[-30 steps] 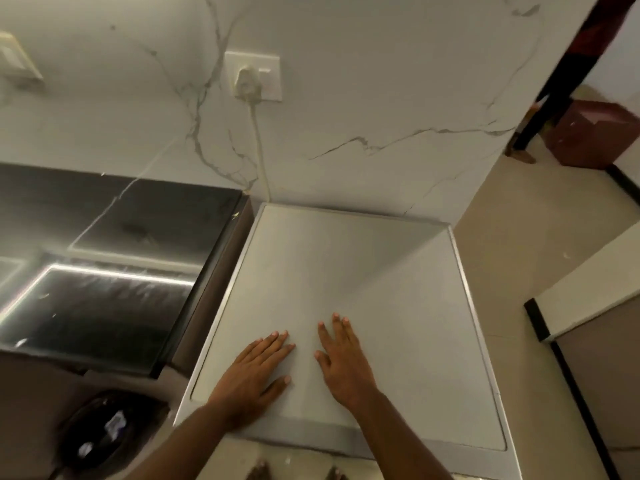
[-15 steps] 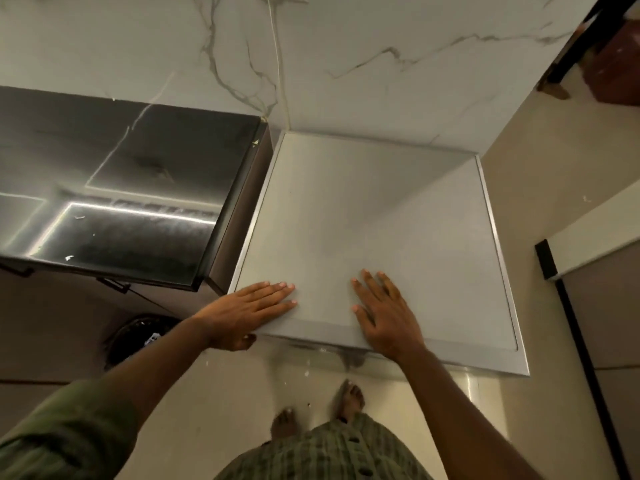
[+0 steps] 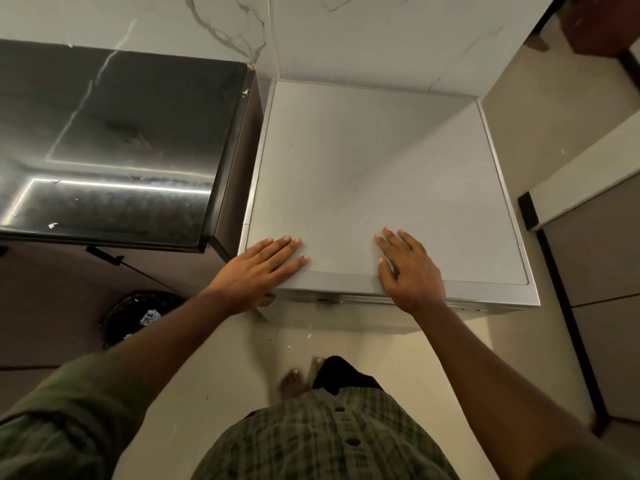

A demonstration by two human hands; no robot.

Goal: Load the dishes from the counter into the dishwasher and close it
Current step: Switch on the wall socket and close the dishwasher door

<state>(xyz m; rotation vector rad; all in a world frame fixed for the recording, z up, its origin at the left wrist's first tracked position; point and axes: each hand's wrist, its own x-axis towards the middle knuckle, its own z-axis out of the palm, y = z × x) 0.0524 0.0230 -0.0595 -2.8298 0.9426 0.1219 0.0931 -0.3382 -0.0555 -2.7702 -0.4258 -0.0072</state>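
Two hands lie flat on the dishwasher [image 3: 377, 188], and that is all I have to steer by: the left hand [image 3: 258, 268] rests at the near left corner with its fingers [image 3: 287, 249] straight and holding nothing, the right hand [image 3: 410, 268] is spread palm-down near the front edge, also holding nothing. The dishwasher stands against the marble wall [image 3: 381, 36], just beside the dark glossy counter [image 3: 104, 140], and I can see no dishes on the part of that counter in view. I cannot see the door face from up here, only a thin seam under the front lip, so my worry is a door left unlatched. If I lean hard on the top, the unit could shift. A bare foot [image 3: 291, 384] is close below, near the door's swing, and a bin [image 3: 138, 317] sits to the left.
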